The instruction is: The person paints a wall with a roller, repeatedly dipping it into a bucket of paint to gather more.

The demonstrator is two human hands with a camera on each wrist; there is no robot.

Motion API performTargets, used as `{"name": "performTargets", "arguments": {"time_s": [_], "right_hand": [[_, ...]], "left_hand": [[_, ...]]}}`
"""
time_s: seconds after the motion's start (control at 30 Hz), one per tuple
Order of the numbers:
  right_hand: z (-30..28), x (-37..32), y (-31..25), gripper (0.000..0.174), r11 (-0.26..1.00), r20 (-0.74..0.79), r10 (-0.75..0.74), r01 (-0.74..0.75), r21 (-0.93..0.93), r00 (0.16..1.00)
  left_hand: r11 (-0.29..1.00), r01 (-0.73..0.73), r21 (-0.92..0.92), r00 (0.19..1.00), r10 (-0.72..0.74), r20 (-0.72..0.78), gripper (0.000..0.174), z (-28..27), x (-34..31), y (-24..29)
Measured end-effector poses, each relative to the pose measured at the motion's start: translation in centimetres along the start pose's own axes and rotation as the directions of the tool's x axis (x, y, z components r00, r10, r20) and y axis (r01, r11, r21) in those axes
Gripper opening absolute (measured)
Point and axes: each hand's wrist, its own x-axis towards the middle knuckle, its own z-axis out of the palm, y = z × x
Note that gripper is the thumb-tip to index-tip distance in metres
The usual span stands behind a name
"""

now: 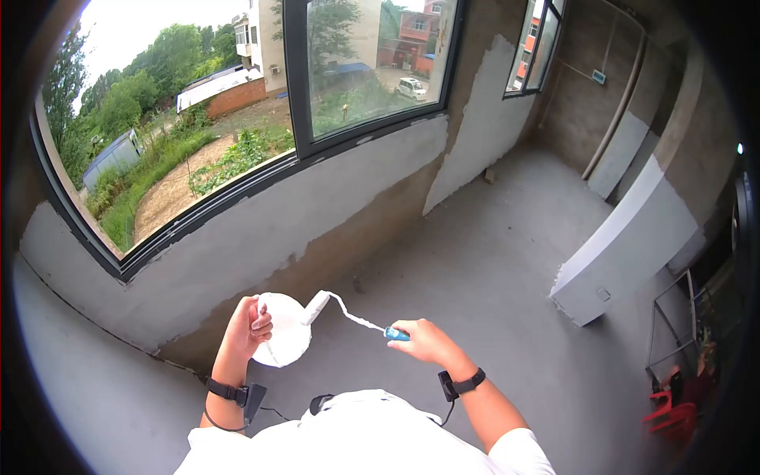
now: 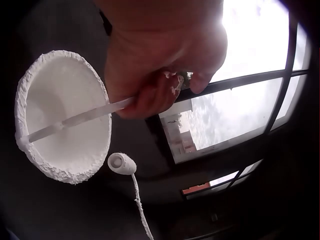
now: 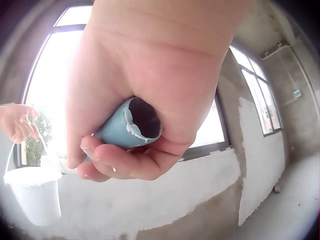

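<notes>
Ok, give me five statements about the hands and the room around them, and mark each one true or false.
1. The left hand holds the white bucket by its handle. True.
2. The right hand grips a roller at its blue grip. True.
3. The roller's head is down inside the bucket. False: the white head is outside the bucket.
4. Curtains cover the windows. False: trees show through the uncovered windows.
5. Both arms wear dark straps. True.

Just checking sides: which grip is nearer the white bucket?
Left. The left grip is just above the white bucket, curled round its carrying handle; the right grip is apart from it, off to the right, holding the blue roller handle.
</notes>
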Motion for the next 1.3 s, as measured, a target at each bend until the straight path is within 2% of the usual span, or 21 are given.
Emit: {"name": "performTargets", "arguments": {"time_s": [0.13,0.3,0.37,0.5,0.57,0.77,0.83,0.9,0.93,0.97,1.03,1.1,1.2,1.3], "right_hand": [[-4.5,-1.7,1.8,0.026,0.992,0.048,-0.125,0.124,0.024,0.991],[-10.0,-4.0,3.7,0.029,0.990,0.081,-0.119,0.125,-0.069,0.990],[-12.5,-5.3,5.2,0.028,0.985,0.044,-0.122,0.127,-0.115,0.991],[-16.1,-6.8,8.4,0.028,0.984,0.004,-0.123,0.123,-0.127,0.992],[-17.8,-6.7,9.9,0.029,0.984,0.022,-0.039,0.043,-0.172,0.999],[-21.6,-3.5,16.3,0.028,0.961,0.078,0.063,-0.039,-0.274,0.995],[-23.1,-1.7,17.9,0.027,0.952,0.096,0.147,-0.114,-0.285,0.984],[-24.6,0.2,19.9,0.026,0.964,0.116,0.200,-0.175,-0.200,0.973],[-25.3,1.4,20.0,0.026,0.947,0.145,0.274,-0.240,-0.215,0.951],[-26.3,2.5,20.8,0.026,0.943,0.122,0.283,-0.253,-0.215,0.951],[-27.3,4.5,22.9,0.027,0.931,0.127,0.336,-0.309,-0.195,0.933],[-29.0,6.8,24.7,0.023,0.943,0.087,0.312,-0.296,-0.155,0.946],[-31.4,9.5,27.1,0.026,0.926,0.039,0.358,-0.349,-0.143,0.933],[-35.2,11.8,30.3,0.027,0.947,0.004,0.306,-0.304,-0.104,0.952]], "left_hand": [[0.999,-0.008,0.043,0.998,0.006,0.067,0.036,5.9,1.4,-0.3],[0.999,0.009,0.038,0.990,-0.014,0.142,0.034,13.2,3.5,-1.5],[0.999,0.018,0.044,0.987,-0.025,0.159,0.034,15.7,5.5,-2.9],[0.991,0.130,0.023,0.964,-0.131,0.233,0.032,20.1,10.5,-6.0],[0.987,0.159,0.023,0.957,-0.160,0.240,0.031,22.5,12.9,-7.1],[0.933,0.348,-0.089,0.888,-0.297,0.352,0.028,26.7,23.6,-9.7],[0.931,0.361,-0.060,0.860,-0.308,0.407,0.027,28.0,27.4,-10.6],[0.915,0.398,-0.059,0.837,-0.336,0.432,0.026,29.5,31.1,-10.9],[0.918,0.396,-0.021,0.845,-0.355,0.401,0.026,30.0,32.6,-10.8],[0.925,0.379,0.023,0.856,-0.360,0.372,0.026,30.9,34.7,-10.6],[0.912,0.411,0.012,0.832,-0.380,0.405,0.023,32.5,37.9,-10.6],[0.898,0.439,0.023,0.819,-0.411,0.400,0.023,33.8,41.4,-10.5],[0.905,0.421,0.063,0.835,-0.414,0.362,0.022,35.5,46.1,-10.1],[0.910,0.413,0.049,0.845,-0.402,0.352,0.023,38.2,51.5,-8.9]]}}
